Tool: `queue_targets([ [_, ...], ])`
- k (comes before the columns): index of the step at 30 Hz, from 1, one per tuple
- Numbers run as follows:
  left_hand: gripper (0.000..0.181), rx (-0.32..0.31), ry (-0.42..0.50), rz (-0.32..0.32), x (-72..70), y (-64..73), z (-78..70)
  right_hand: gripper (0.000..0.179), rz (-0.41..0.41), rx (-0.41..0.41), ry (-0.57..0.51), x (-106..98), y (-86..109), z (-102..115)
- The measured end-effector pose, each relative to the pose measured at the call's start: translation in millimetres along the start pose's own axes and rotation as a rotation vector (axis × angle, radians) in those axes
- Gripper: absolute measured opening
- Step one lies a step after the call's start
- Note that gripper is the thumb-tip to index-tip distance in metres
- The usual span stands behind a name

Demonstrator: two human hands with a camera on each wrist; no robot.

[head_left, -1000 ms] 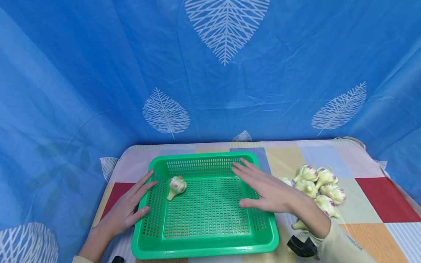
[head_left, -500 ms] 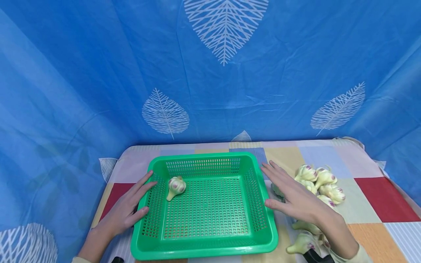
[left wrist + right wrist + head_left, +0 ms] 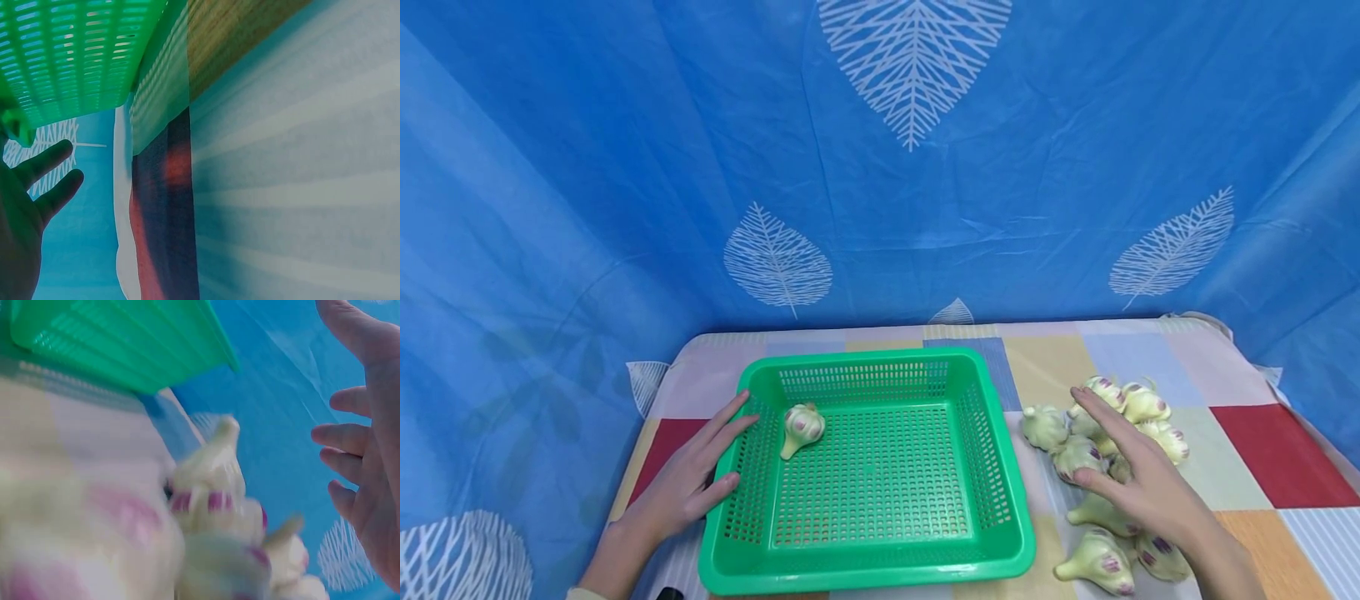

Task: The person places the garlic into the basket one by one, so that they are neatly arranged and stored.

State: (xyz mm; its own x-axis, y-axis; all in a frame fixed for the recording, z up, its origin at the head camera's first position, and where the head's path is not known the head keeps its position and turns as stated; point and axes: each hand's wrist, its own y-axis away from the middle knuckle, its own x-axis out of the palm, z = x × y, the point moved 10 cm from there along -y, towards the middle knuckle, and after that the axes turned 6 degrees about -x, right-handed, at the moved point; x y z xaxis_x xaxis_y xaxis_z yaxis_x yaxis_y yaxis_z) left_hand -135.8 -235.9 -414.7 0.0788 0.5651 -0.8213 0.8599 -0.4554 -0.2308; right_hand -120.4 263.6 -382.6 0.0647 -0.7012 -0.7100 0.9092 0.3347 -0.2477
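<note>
Green basket point(image 3: 865, 576) near left hand point(image 3: 688, 473), garlic point(image 3: 1077, 458) near right hand point(image 3: 1141, 479); each grip spread. Low right-hand sweep could scatter garlic.

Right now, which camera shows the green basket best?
The head view: it shows nearly the whole basket, its floor and the garlic bulb inside, with the left hand covering some rim. The left wrist view shows only part of its outside, cut off at the edge; the right wrist view likewise.
</note>
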Motion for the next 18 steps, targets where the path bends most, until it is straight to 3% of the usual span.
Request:
queue_targets([
  [10, 0.077, -0.004, 0.005, -0.005, 0.0, -0.7, -0.5, 0.087, -0.105, 0.176, -0.034, -27, 53.0, -44],
  [18, 0.078, -0.009, 0.012, -0.011, 0.8, -0.4, 0.6, 0.084, -0.200, 0.205, -0.085, -32, 93.0, -71],
])
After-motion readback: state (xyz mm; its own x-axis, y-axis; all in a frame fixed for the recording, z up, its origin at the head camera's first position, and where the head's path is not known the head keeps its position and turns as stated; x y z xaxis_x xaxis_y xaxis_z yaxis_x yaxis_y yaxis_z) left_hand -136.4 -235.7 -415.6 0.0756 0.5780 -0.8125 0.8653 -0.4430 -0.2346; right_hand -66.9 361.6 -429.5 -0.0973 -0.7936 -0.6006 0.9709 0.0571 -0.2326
